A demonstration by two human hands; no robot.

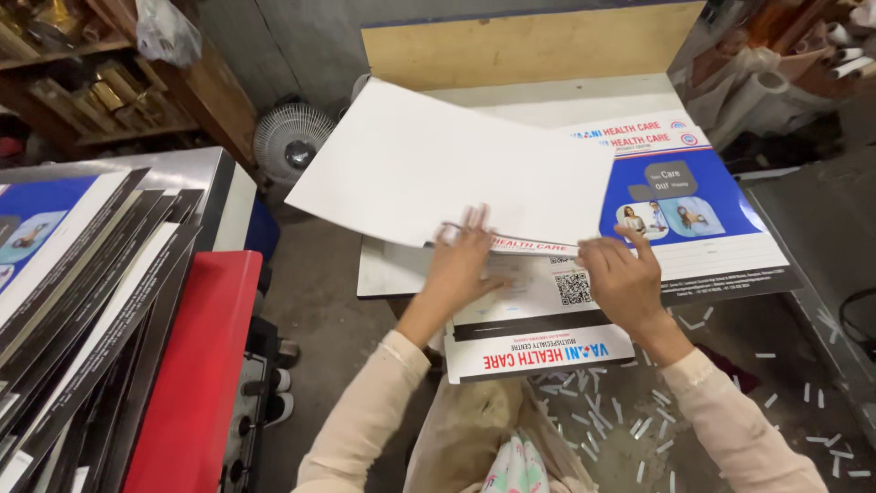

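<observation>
Left hand (459, 265) has the near edge of a large white sheet (438, 169) pinched, fingers over the top, thumb side hidden under it. So the grip is closed on the sheet. The sheet is blank side up, lifted and tilted off the stack, its far corner reaching toward the fan. Holding it by 1 edge like that looks like peeling the top sheet clear of the ones below without dragging them.

Right hand (625, 278) lies flat, fingers spread, on the printed posters (680, 196) beneath. Grip is wide, nothing held. I read it as pinning the stack so it stays put while the top sheet comes away.

The posters are a fanned stack: blue and white fronts with small photos, a square code patch showing near the right hand. 1 poster (538, 351) hangs off the near edge, print upside down to the wearer.

The table (392, 274) is a white board top, edge visible left of the left hand, with a tan board (529, 46) standing upright at the back.

Room:
- Concrete floor (319, 292), lots of small white offcut strips (639, 424) scattered on the right.
- Small fan (290, 139) on the floor by the wall.
- Wooden shelves (109, 91) top left, cluttered.
- Paper rolls (785, 64) stacked top right.
- Left side: a red panel (196, 365) and a leaning row of dark-edged printed boards (82, 283).

Cramped print-shop style workspace, stock on every side.
</observation>
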